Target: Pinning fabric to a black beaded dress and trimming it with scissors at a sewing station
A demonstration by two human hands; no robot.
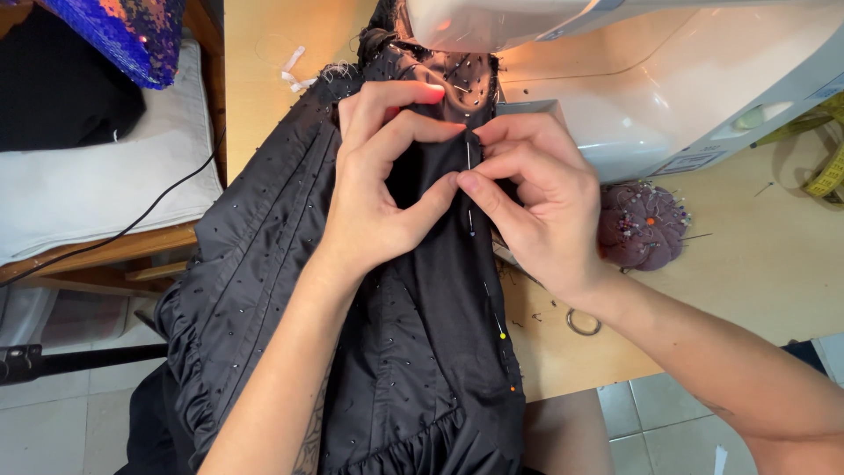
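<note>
Black beaded fabric, matte, ruffled hem, at desk front edge. Left hand pinching fold; right hand pinching pin.

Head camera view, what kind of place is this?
Likely a home sewing workspace. A white sewing machine sits on a wooden table, with a pincushion and a yellow tape measure beside it. Both hands pinch black beaded fabric.

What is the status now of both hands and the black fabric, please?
Left hand and right hand both pinching black beaded fabric at a pinned seam, below the sewing machine. Pins sit along the fold. Pincushion aside, nothing blocking.
</note>
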